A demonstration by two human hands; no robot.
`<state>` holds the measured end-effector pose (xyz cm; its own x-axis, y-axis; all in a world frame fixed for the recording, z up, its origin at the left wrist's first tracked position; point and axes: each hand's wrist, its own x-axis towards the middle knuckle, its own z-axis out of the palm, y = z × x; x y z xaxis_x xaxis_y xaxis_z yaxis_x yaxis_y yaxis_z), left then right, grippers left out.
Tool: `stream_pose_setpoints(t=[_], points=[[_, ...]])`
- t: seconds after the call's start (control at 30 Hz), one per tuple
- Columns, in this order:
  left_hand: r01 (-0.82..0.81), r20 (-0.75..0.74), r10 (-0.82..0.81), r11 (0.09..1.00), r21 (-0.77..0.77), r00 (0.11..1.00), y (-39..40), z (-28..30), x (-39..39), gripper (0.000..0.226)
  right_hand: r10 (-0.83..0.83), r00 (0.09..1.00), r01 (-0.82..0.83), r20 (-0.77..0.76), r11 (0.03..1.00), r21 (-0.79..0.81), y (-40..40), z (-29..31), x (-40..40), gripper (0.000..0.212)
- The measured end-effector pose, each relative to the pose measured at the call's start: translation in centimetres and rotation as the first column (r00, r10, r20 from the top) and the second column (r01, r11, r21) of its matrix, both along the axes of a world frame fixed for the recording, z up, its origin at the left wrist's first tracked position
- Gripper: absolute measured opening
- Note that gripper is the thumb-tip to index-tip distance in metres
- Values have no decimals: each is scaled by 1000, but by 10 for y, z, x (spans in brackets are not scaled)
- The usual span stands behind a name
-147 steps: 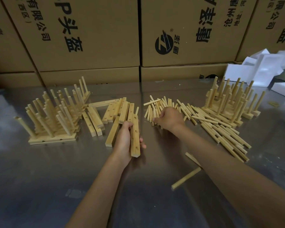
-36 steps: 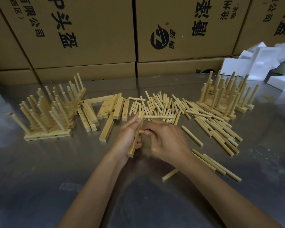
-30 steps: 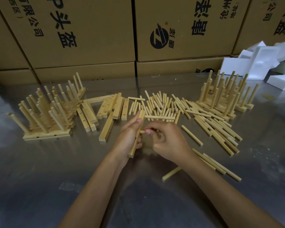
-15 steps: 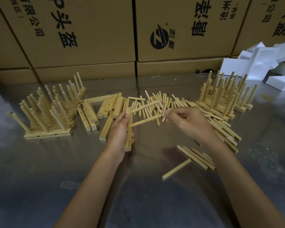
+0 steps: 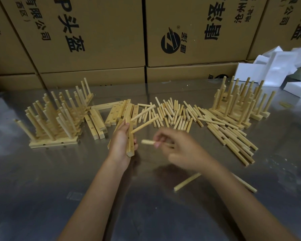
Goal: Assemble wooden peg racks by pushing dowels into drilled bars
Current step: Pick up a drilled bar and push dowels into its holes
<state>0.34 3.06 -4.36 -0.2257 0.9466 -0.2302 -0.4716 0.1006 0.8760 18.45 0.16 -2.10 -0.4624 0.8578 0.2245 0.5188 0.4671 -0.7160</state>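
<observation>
My left hand [image 5: 120, 141] grips a drilled wooden bar [image 5: 130, 143] held on end above the steel table [image 5: 42, 180]. Two dowels [image 5: 144, 125] stick out of the bar's upper part, slanting up to the right. My right hand [image 5: 182, 150] pinches a loose dowel [image 5: 148, 142], its tip pointing left a short way from the bar's lower part. The right hand is blurred. Loose dowels [image 5: 175, 115] lie in a heap behind both hands. Undrilled-looking spare bars [image 5: 115, 113] lie flat just behind the left hand.
Finished peg racks are stacked at the left [image 5: 57, 119] and at the right [image 5: 240, 105]. A fan of longer dowels [image 5: 233, 138] spreads at the right. Two stray dowels [image 5: 186, 181] lie near my right forearm. Cardboard boxes [image 5: 97, 37] wall the back; white foam pieces [image 5: 271, 68] sit back right.
A second dowel went into the bar. My right hand reached into the dowel heap, then came back toward the bar pinching a fresh dowel. The left hand keeps the bar nearly still.
</observation>
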Motion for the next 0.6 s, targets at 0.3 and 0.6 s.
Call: stream_pose_setpoints(t=[0.3, 0.6], points=[[54, 21, -56, 996, 65, 998, 0, 0, 4, 39, -2, 1000, -5, 19, 933, 359, -9, -14, -28, 22], [-4, -3, 4, 999, 49, 1000, -4, 5, 12, 25, 54, 996, -83, 75, 878, 471, -11, -9, -25, 20]])
